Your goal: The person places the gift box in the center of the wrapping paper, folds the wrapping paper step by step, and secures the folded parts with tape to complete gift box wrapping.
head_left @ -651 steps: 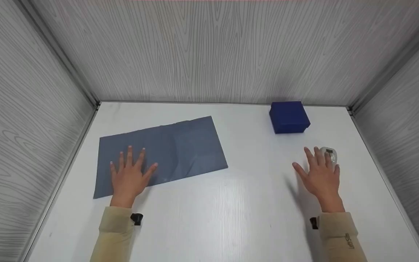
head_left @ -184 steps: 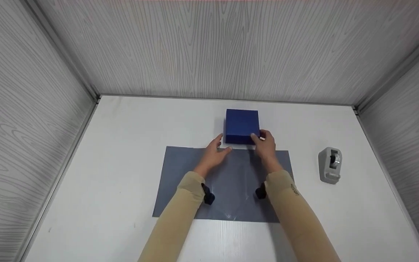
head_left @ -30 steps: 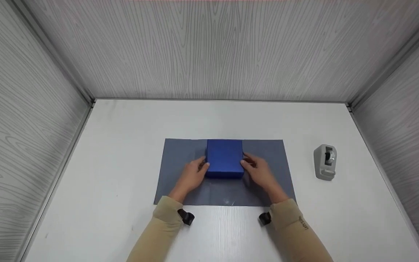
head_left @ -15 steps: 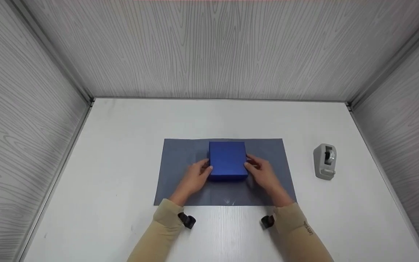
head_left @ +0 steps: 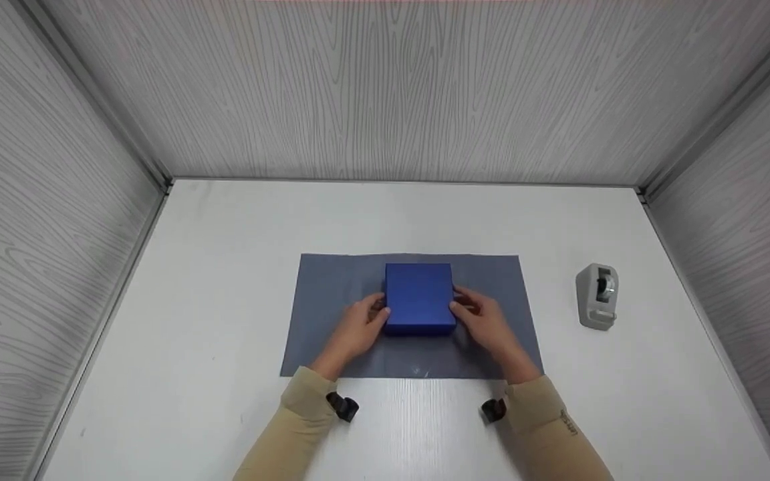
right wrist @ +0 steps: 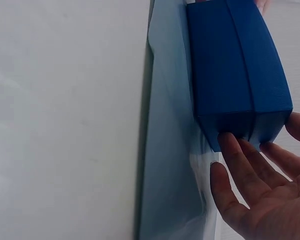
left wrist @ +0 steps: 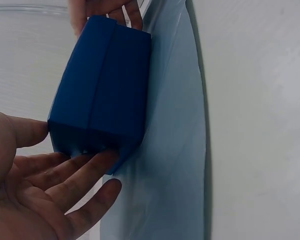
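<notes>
A dark blue lidded box [head_left: 418, 294] sits on a grey-blue rectangular sheet [head_left: 331, 280], near the middle of its width. My left hand [head_left: 356, 327] holds the box's left side, thumb at the top edge and fingers against the side face. On the opposite side my right hand [head_left: 486, 327] grips it the same way. In the left wrist view the lid seam of the box [left wrist: 100, 80] shows, with the left fingertips pressed on its end face. The right wrist view has the right fingers on the other end of the box [right wrist: 235, 65], little finger apart from it.
A grey tape dispenser [head_left: 597, 297] with a roll of tape stands on the white table [head_left: 224, 300] to the right of the sheet. Wood-grain panels [head_left: 385, 93] enclose the table at the back and both sides.
Over the last second the box has shifted slightly right and towards me on the sheet, both hands with it. Much earlier the sheet lay at left and the box at back right.
</notes>
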